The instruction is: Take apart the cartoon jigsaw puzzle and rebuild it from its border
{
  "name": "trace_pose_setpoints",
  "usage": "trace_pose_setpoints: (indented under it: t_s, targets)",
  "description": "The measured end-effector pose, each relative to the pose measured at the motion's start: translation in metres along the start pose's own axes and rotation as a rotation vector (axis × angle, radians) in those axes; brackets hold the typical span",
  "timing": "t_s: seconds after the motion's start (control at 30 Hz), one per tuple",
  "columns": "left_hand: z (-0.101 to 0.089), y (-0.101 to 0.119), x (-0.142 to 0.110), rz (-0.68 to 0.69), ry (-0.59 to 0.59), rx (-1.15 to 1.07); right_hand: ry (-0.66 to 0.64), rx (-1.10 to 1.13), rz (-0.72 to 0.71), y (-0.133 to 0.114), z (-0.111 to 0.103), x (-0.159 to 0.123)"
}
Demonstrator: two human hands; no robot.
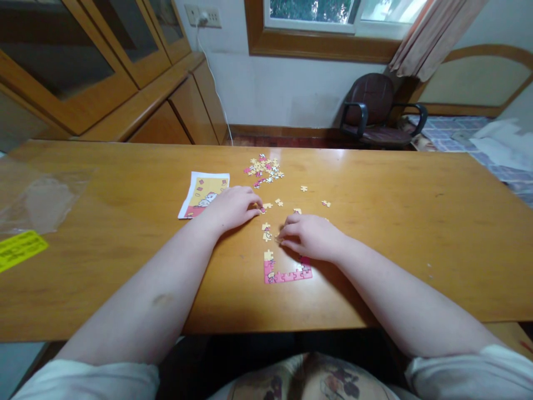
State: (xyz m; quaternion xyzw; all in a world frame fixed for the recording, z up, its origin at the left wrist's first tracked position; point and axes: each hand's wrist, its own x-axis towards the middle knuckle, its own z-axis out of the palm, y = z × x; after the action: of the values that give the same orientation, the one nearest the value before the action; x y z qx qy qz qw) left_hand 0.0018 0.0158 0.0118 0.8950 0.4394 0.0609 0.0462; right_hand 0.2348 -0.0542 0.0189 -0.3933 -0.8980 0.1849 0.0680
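Observation:
Above the table, my left hand (pixel 237 206) reaches in from the left, its thumb and forefinger closed at a small pink-and-yellow puzzle piece (pixel 262 210). My right hand (pixel 310 236) is closed too, its fingertips pinching a yellow puzzle piece (pixel 278 239) that they mostly cover. Between the hands lie joined yellow pieces (pixel 266 233) with a drawn figure. Nearer to me is a joined pink corner-and-edge strip (pixel 287 276), partly under my right hand. A printed picture sheet (pixel 195 208) lies partly beneath my left forearm and hand.
A heap of loose puzzle pieces (pixel 264 168) sits toward the far edge, with stray pieces (pixel 303 189) to its right. On the left lies a clear plastic bag (pixel 45 200) with a yellow label (pixel 23 250). An office chair (pixel 370 108) stands beyond the wooden table (pixel 416 222).

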Motion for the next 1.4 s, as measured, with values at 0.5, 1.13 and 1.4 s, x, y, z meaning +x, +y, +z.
trace_pose_setpoints:
  t_s: [0.5,1.13,1.4]
  targets:
    - [0.008,0.015,0.004,-0.012,0.109,-0.043,0.327,-0.237,0.354,0.065,-0.002,0.006]
    - [0.018,0.029,0.008,0.054,0.052,-0.110,0.398,-0.253,0.552,0.084,0.001,0.011]
    - [0.017,0.030,0.007,0.115,-0.043,-0.154,0.341,-0.219,0.437,0.081,0.000,0.009]
